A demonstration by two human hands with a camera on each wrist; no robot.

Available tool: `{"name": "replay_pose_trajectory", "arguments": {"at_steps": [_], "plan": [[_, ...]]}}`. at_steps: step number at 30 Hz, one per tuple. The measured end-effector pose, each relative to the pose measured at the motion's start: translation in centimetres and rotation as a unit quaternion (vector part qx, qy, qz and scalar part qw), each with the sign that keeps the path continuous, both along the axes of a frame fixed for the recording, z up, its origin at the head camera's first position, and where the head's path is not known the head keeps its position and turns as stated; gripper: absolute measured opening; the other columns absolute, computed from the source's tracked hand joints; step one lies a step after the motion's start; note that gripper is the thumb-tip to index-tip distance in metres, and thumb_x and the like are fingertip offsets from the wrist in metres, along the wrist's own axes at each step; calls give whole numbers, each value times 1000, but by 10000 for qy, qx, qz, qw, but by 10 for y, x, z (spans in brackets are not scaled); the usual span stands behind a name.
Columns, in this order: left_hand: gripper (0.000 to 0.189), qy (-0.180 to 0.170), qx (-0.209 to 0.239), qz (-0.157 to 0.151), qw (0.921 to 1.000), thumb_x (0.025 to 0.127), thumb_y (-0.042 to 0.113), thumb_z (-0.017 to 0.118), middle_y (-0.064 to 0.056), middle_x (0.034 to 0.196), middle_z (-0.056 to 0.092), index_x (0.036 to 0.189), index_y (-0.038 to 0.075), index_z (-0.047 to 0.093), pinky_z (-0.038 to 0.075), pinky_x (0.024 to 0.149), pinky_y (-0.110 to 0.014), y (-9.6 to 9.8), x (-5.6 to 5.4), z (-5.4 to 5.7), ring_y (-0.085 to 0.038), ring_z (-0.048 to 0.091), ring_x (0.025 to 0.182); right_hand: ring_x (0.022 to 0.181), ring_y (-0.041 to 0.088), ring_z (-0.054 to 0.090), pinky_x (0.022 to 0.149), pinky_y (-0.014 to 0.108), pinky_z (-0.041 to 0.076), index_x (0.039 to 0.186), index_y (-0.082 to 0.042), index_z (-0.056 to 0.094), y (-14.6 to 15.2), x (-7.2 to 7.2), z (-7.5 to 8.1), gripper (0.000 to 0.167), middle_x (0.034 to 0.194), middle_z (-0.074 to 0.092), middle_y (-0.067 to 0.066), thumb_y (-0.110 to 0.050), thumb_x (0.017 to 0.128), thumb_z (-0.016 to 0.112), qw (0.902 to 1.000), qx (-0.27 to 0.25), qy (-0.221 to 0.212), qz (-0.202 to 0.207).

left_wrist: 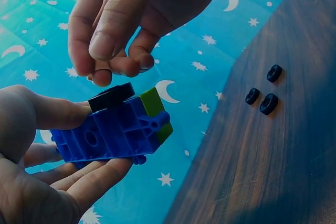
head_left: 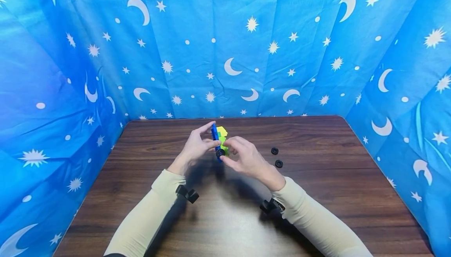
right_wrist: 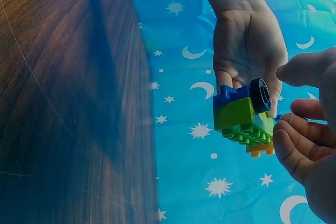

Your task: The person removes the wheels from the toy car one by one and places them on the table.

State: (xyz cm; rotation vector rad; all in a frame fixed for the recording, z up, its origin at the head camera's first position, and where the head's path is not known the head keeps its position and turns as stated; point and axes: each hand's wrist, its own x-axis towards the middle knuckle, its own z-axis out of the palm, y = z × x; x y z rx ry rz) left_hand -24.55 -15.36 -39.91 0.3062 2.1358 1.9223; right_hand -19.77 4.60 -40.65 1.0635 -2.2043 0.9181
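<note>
My left hand (head_left: 195, 146) holds a toy block car (head_left: 222, 136) between thumb and fingers above the table. The car has a blue chassis (left_wrist: 100, 132) with studded green blocks (right_wrist: 236, 116) and yellow-orange blocks (right_wrist: 259, 149) on it. One black wheel (right_wrist: 261, 95) sits at a side of the chassis, beside the left thumb. Close to that wheel is my right hand (head_left: 245, 156), its fingers loosely bent; in the left wrist view they stand slightly apart from the wheel with nothing visible between them. The left fingers partly cover the chassis.
On the brown wooden table (head_left: 317, 194), to the right of the hands, lie loose black wheels (left_wrist: 269, 104); the left wrist view shows three together. A blue curtain (head_left: 232, 26) with moons and stars surrounds the table's back and sides.
</note>
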Motion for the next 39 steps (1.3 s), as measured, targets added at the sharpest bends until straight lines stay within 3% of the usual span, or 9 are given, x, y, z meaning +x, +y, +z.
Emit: {"name": "replay_pose_trajectory", "arguments": {"at_steps": [11,24,39], "plan": [[73,-4,-6,43,10000,86,1,71,-13,126,50,149,22,40,59,81,-38,2,0,-1,-29,69,102,76,18,63,67,25,57,108,-2,63,-2,-1,0,35,99,65,9,-14,79,79,9999,-67,120,-18],[71,168,-75,90,9998,85,2,73,-16,124,52,147,20,42,59,80,-39,3,-2,0,-30,69,101,73,21,63,63,25,55,107,-2,64,-4,0,1,39,93,64,9,-22,78,80,9994,-19,9,-334],[73,20,-30,142,9999,84,3,74,-16,129,47,147,20,42,59,81,-38,5,1,0,-31,68,103,72,19,62,61,23,54,107,-2,65,-8,1,-4,41,99,66,8,-24,77,81,9989,22,96,-454]]}}
